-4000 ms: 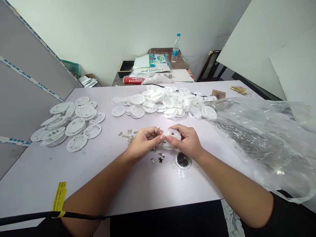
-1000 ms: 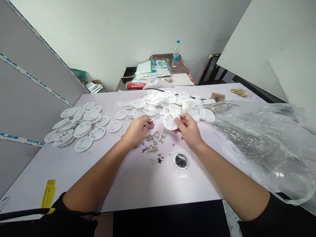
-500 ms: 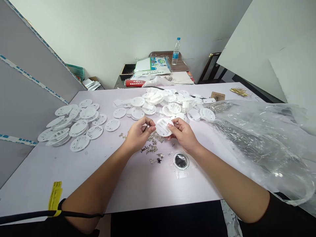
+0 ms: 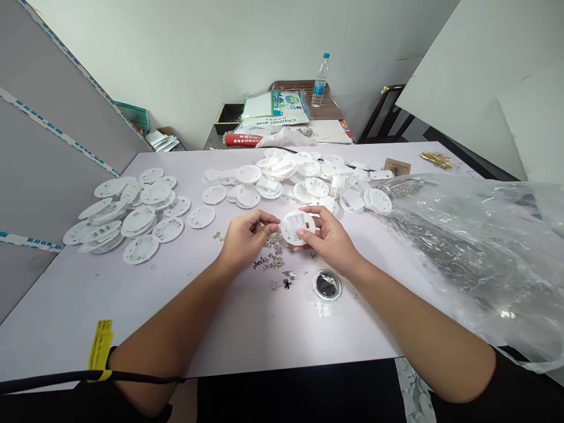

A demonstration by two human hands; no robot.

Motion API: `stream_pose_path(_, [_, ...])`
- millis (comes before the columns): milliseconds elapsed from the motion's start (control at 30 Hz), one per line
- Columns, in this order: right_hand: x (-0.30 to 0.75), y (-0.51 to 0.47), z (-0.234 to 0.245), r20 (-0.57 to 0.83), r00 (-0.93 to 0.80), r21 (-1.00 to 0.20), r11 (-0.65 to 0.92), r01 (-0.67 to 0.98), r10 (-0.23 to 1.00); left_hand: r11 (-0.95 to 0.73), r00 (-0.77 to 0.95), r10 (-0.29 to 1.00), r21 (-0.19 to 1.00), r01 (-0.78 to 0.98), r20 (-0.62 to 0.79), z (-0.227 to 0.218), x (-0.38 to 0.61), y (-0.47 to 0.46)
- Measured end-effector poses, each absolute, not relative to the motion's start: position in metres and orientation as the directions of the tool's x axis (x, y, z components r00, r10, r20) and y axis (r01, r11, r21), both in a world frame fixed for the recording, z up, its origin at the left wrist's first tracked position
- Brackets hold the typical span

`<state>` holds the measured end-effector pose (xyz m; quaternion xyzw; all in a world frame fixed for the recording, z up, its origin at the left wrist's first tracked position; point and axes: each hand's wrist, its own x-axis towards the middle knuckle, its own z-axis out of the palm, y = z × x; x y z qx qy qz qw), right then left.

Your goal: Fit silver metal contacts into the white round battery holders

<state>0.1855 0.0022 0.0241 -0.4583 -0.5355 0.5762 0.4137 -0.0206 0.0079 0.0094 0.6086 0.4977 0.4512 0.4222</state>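
Disc point(image 4: 291, 228) has turned, gripped by right fingers point(image 4: 311, 239) near clips point(image 4: 274, 262); left fingers point(image 4: 265, 231) pinched, contents unclear.

A slotted, round white plastic disc point(image 4: 296, 228) is held up, tilted, over small silvery metal pieces point(image 4: 274, 261) scattered centrally.

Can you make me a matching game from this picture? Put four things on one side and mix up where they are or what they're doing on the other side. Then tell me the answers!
Things:
1. right hand
2. bottle
3. yellow tag
4. gold bundle

Clues:
A. standing up, with a blue cap
B. near the far right corner of the table
C. holding a white disc
D. on the black cable

Right pairs: 1-C, 2-A, 3-D, 4-B
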Motion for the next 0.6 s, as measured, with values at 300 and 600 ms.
stream_pose_path(300, [0.1880,0.0058,0.0226,-0.003,-0.105,-0.992,0.010,0.126,0.995,-0.224,0.170,0.968,0.936,0.271,0.183,0.0096,-0.0173,0.0044])
stream_pose_path(600, [0.1850,0.0014,0.0186,0.080,-0.087,-0.980,0.095,0.177,0.993,-0.250,0.132,0.967,0.899,0.361,0.216,0.0112,-0.0143,0.0008])
